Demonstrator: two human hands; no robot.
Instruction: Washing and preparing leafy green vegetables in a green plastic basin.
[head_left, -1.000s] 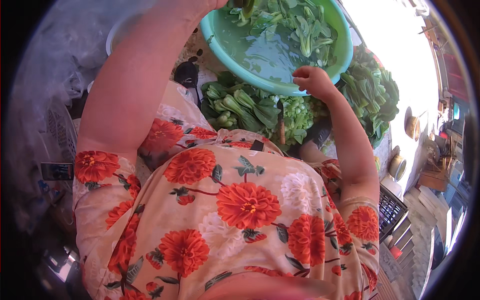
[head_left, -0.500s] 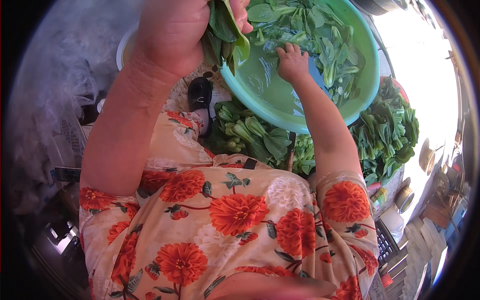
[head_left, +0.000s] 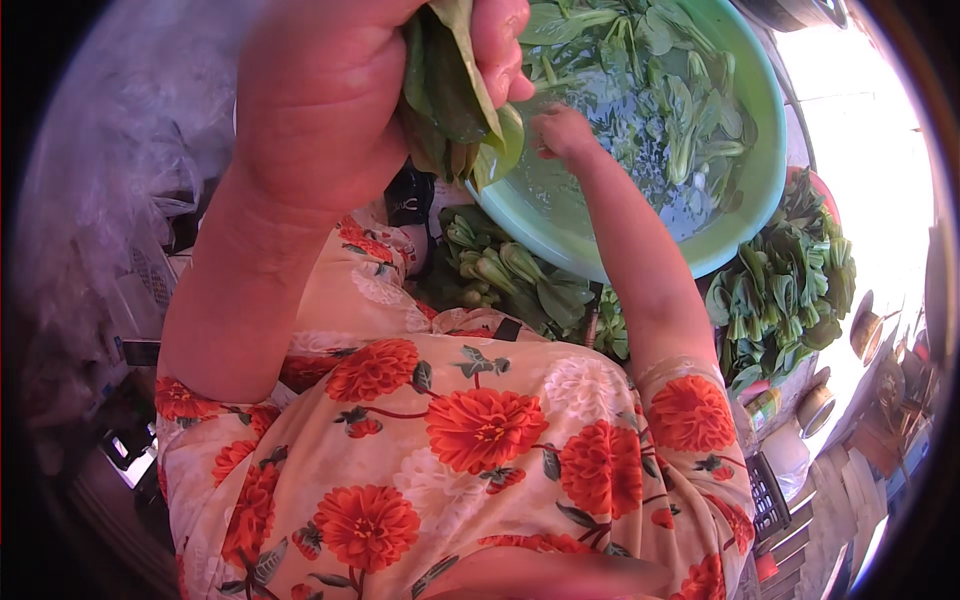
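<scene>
My L hand [head_left: 335, 105] + R hand [head_left: 562, 132] = 2, w/ 1 grn basin [head_left: 764, 190]
Held leafy bunch [head_left: 445, 95] x1; veg heaps [head_left: 785, 285] outside, at least 2; blk shoe [head_left: 408, 197] x1; blk crate [head_left: 767, 500] x1; floating greens [head_left: 682, 125], several, overlapping, can't count.

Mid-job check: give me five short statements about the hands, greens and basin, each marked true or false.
1. The left hand holds green leaves. True.
2. The plastic basin is red. False: it is light green.
3. Bok choy lies in the basin's water. True.
4. The right hand appears outside the basin's rim. False: it shows within the rim.
5. A pile of greens sits outside the basin. True.
</scene>
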